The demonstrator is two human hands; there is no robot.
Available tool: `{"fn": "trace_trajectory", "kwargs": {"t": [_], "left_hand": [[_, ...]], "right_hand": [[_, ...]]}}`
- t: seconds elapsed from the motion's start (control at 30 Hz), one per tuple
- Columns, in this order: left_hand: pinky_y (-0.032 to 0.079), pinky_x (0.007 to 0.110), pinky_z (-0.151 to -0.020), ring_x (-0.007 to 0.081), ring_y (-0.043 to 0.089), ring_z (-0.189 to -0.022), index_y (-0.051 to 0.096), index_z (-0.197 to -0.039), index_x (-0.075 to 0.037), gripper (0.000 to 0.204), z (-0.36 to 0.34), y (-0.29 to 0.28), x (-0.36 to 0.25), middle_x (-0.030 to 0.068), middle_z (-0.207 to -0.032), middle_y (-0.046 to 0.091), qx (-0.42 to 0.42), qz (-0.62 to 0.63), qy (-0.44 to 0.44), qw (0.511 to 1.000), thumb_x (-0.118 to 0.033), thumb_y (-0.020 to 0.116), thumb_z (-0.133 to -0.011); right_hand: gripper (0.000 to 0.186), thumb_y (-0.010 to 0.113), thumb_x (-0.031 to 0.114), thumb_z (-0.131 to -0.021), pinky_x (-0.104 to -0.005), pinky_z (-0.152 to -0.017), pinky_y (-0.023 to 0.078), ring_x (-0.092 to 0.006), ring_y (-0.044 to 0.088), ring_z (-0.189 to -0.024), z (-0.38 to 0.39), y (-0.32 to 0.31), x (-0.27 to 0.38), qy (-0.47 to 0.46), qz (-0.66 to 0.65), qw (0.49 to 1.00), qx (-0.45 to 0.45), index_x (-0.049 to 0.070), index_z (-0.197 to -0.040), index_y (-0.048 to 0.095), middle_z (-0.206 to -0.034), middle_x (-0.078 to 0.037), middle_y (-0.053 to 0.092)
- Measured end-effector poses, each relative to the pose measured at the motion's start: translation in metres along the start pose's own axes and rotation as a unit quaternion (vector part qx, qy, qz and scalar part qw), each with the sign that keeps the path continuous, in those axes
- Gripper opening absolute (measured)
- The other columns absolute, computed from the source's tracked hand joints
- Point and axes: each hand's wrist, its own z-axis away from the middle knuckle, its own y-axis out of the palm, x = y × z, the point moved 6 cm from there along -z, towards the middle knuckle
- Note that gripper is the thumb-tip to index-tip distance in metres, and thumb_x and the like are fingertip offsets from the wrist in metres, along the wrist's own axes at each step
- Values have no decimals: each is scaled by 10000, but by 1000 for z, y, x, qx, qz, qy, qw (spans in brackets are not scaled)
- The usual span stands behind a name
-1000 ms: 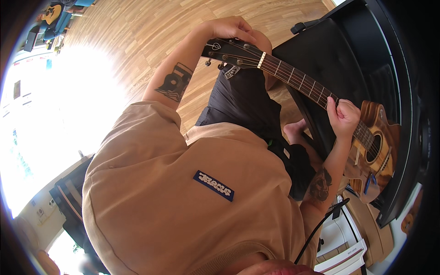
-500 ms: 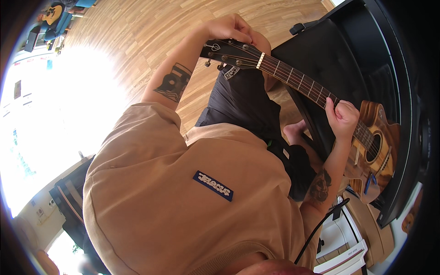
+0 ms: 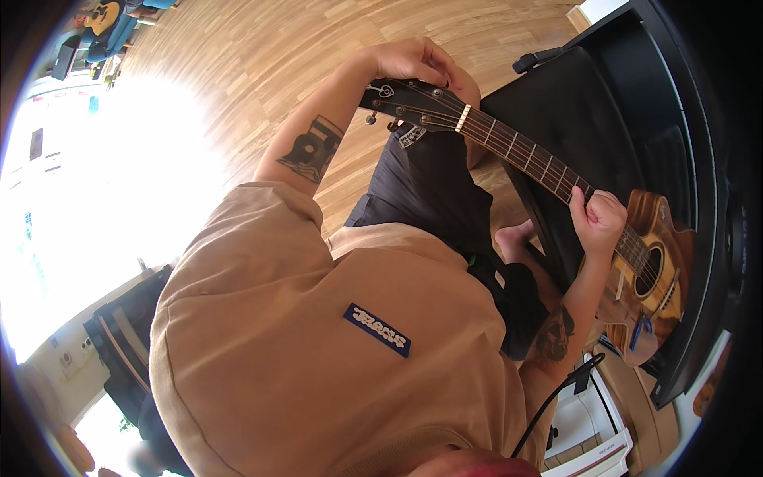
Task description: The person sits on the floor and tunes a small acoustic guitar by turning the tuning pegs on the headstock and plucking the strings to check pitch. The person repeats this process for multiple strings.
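An acoustic guitar (image 3: 547, 163) with a brown wooden body lies slantwise, its black headstock (image 3: 413, 102) at the upper middle and its body at the right. At the far edge of the headstock my left hand (image 3: 417, 62) is closed, fingers bent inward; whatever they pinch there is hidden. Tuning pegs (image 3: 396, 124) show along the near edge. Over the strings, where the neck nears the body, is my right hand (image 3: 600, 221), its fingers curled in and the thumb standing out beside them. Nothing shows inside that hand.
A black open case (image 3: 568, 99) is under and behind the guitar. My dark-trousered leg (image 3: 421, 179) is below the neck. A black cable (image 3: 548, 401) and white box (image 3: 592, 453) are at the lower right. Another guitar (image 3: 103, 17) is far left, on the wooden floor's far side.
The whole view has shifted a little, so guitar and hands appear slightly lower and to the right. Both hands keep nearly the same places on the guitar.
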Motion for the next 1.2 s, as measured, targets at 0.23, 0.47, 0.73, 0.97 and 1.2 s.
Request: {"fn": "trace_trajectory", "kwargs": {"t": [0.23,0.47,0.73,0.97,1.2], "left_hand": [[528,239,-732,76,669,-794,756,-1016,-2,166,-6,-5,17,18,-904,740,57,43,-17,997,-103,646,-944],[518,243,-741,76,644,-789,725,-951,-15,262,-9,1,10,-3,-854,694,45,-39,-3,998,-272,712,-1003],[519,286,-864,131,675,-964,667,-808,-29,250,-12,-7,16,54,-922,719,3,-140,-10,990,-214,738,-960],[532,282,-931,167,690,-1057,696,-958,0,58,-1,-4,5,83,-1046,730,61,67,33,995,-53,675,-947],[527,273,-862,102,666,-945,709,-1029,-18,101,-5,-5,8,32,-963,718,29,-36,18,999,-101,684,-978]], "right_hand": [[570,812,-81,-805,-356,-474,255,-226,314,-442,-2,-2,0,2,0,1000,-10,61,-575,310,-531,-77,300],[585,823,-80,-810,-355,-467,218,-200,298,-454,5,-7,-10,21,78,997,-10,53,-586,299,-546,-77,294],[589,819,-78,-828,-351,-467,210,-192,279,-466,10,-8,-17,30,80,996,-7,49,-588,296,-554,-73,283],[586,825,-63,-838,-353,-467,206,-180,272,-467,10,-9,-22,61,42,997,-22,48,-587,307,-549,-69,286],[510,817,192,-900,-436,-468,338,-259,447,-467,15,-10,-30,122,95,988,19,62,-533,487,-542,-90,480]]}}
